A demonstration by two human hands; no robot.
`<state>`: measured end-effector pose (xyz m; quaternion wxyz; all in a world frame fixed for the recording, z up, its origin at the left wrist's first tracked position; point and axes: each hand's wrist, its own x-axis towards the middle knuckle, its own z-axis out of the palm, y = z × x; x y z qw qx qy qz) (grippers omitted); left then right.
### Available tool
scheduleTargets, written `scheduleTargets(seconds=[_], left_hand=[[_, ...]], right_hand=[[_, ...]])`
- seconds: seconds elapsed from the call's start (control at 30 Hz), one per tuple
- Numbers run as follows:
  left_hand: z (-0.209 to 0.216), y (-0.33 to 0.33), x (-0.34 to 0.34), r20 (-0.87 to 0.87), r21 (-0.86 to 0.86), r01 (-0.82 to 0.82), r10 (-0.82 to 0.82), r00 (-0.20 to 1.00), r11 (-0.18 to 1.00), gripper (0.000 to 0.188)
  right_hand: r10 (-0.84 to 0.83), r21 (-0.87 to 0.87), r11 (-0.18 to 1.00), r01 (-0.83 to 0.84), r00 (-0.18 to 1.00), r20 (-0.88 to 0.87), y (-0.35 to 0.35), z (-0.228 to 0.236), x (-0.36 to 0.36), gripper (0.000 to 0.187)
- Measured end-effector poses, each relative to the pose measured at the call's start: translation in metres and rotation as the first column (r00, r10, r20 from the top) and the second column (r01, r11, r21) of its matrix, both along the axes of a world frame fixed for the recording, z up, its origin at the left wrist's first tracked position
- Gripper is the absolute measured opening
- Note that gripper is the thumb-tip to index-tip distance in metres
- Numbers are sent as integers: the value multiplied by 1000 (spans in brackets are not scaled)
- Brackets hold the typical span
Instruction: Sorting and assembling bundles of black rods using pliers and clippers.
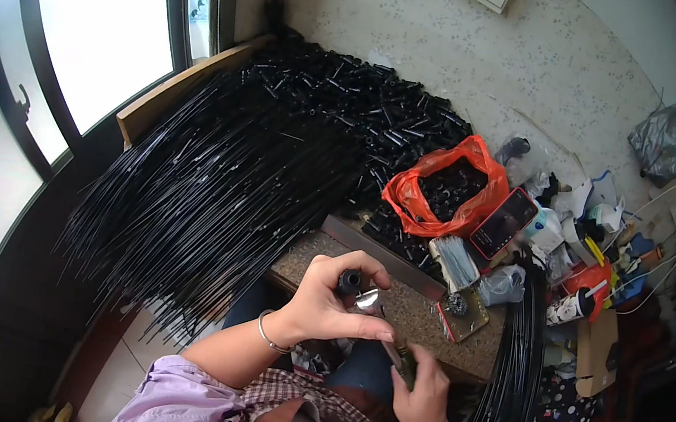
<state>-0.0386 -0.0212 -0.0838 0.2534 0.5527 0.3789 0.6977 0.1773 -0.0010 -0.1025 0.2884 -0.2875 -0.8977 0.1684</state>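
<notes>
The left hand (323, 298) is curled, its fingers and thumb closed around a short black tube (349, 281) whose hollow end faces up. The right hand (422, 398), lower and nearer the body, is wrapped around the dark green handle of a slim tool (404, 368). The tool's shiny metal end (368, 300) lies at the tube, beside the left thumb; whether it enters the tube cannot be told. Both hands are above the lap, at the near edge of a speckled worktop (406, 310). A bracelet (274, 337) circles the left wrist, below a lilac sleeve (170, 400).

Just beyond the hands, a brown strip (383, 257) stands along the worktop. To its right are a small round dark piece (456, 304) on a flat yellowish holder, a pack of thin pale sticks (455, 263) and a phone (504, 224) with a lit screen. Behind the sticks, an open red plastic bag (492, 177) holds small black parts.

A broad sheaf of thin black rods (211, 183) spreads left, overhanging the edge, and a narrower bundle (511, 368) hangs down at the right. Similar black pieces (355, 96) are heaped against the wall. Farther right, a patterned cup (570, 307) with a straw stands among clutter.
</notes>
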Motion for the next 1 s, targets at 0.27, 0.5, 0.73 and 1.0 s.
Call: scheduleTargets(seconds=[0.27, 0.5, 0.73, 1.0], left_hand=[[2, 2, 10, -87, -44, -45, 41, 995, 998, 40], [-4, 11, 21, -3, -124, -15, 15, 1000, 992, 27], [-5, 15, 23, -77, -133, -46, 36, 996, 990, 26], [-16, 26, 39, -16, -251, -25, 22, 1000, 968, 23]], right_hand=[[238, -871, -16, -492, 844, -481, 10, 6, 13, 61], [277, -930, 47, -364, 900, -337, 12, -22, 24, 55], [282, -925, -121, -361, 881, -380, 35, 3, 34, 56], [23, -930, 29, -367, 930, -367, -3, -56, 22, 20]])
